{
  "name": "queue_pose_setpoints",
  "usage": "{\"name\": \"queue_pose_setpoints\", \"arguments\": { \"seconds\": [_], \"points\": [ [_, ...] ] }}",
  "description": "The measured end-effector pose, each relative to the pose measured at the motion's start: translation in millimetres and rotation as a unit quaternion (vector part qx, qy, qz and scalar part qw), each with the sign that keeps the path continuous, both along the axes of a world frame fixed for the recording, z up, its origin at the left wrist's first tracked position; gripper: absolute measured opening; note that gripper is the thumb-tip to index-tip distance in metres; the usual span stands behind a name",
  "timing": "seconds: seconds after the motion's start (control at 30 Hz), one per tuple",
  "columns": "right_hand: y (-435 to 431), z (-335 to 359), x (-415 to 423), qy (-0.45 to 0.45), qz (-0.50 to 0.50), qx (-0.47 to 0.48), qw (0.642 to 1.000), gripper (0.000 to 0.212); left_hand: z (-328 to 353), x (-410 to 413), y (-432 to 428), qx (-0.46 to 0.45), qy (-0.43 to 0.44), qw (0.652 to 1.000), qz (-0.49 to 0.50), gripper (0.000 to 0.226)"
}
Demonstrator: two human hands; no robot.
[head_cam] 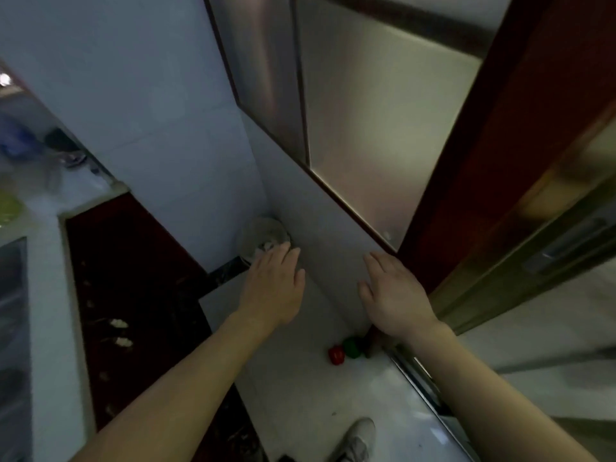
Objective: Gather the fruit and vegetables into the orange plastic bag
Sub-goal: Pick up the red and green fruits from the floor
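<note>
I am looking into what reads as a home kitchen: a white table (pixel 43 261) runs down the left side of my view above dark red cabinet fronts (pixel 133 278), with blurred clutter (pixel 20 141) at its far end. White wall tiles (pixel 150 111) meet in a corner ahead. On the right, a frosted-glass sliding door (pixel 383 128) in a dark red frame stands over a metal floor track (pixel 420 381), and the floor (pixel 316 411) is pale.

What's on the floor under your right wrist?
A red vegetable and a green vegetable lie side by side on the white floor. A darker thing beside them is partly hidden by the wrist of the right hand; unidentifiable.
</note>
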State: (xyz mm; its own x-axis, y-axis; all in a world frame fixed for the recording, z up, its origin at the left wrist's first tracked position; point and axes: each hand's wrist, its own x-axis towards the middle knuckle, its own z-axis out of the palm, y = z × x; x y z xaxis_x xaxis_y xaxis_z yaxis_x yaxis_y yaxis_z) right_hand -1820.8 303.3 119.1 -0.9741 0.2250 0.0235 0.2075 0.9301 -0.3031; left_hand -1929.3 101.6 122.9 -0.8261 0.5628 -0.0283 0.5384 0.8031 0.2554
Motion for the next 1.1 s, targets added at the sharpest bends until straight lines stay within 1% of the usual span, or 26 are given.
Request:
{"name": "queue_pose_setpoints", "arguments": {
  "seconds": [0.2, 0.3, 0.47, 0.6, 0.7, 0.87, 1.0, 1.1],
  "points": [
    [14.1, -54.8, -15.1, -0.038, 0.003, -0.011, 0.999, 0.056, -65.5, -11.8, 10.7, -0.015, -0.047, 0.999, 0.002, 0.054],
    [16.8, -86.7, -17.8, -0.065, -0.006, -0.017, 0.998, 0.054, -99.0, -19.2, 15.7, -0.028, -0.052, 0.998, -0.011, 0.053],
    [15.6, -161.4, -28.5, -0.108, -0.022, -0.05, 0.993, 0.054, -180.4, -31.2, 18.0, -0.042, -0.089, 0.994, -0.041, 0.05],
    [21.2, -241.6, -36.6, -0.116, -0.034, -0.067, 0.99, 0.052, -266.3, -37.4, 22.0, -0.038, -0.119, 0.99, -0.063, 0.053],
    [22.8, -310.8, -37.5, -0.129, -0.035, -0.081, 0.988, 0.051, -336.4, -40.4, 28.5, -0.041, -0.101, 0.99, -0.09, 0.051],
    [22.4, -431.8, -33.8, -0.144, -0.012, -0.105, 0.984, 0.052, -455.8, -43.0, 34.4, -0.087, -0.068, 0.984, -0.136, 0.054],
    [22.9, -530.0, -26.1, -0.156, 0.018, -0.092, 0.983, 0.057, -549.3, -41.5, 37.3, -0.098, -0.059, 0.977, -0.181, 0.056],
    [28.2, -599.7, -21.0, -0.157, 0.013, -0.09, 0.983, 0.058, -616.7, -42.2, 39.6, -0.093, -0.067, 0.971, -0.21, 0.056]
  ]
}}
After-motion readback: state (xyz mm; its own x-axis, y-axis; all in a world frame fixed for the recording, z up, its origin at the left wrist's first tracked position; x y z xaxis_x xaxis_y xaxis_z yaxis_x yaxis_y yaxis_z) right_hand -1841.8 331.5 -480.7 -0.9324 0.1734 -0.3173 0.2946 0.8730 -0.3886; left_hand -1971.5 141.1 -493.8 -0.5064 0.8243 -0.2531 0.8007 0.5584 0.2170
